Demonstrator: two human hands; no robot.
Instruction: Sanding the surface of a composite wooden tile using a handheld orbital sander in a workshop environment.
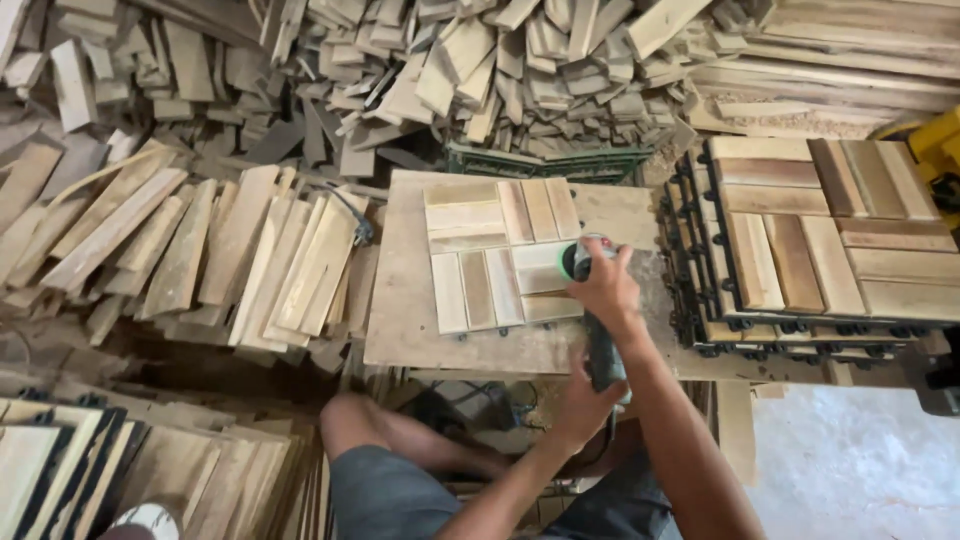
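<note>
Both hands on dark handheld grinder (598, 330): my right hand (603, 285) wrapped over head, my left hand (585, 400) gripping rear body. Long axis runs straight away from me. Disc sits on right edge of square slatted wooden tile (500, 255) on tabletop (400, 300); right hand nearer.

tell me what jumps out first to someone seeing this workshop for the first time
Mid-frame, a wooden slat tile lies on a plywood board, with both hands on a power sander: the right hand presses its head onto the tile's right edge, the left hand grips its handle. A stack of finished tiles stands at right, and heaps of wood offcuts fill the background.
</note>
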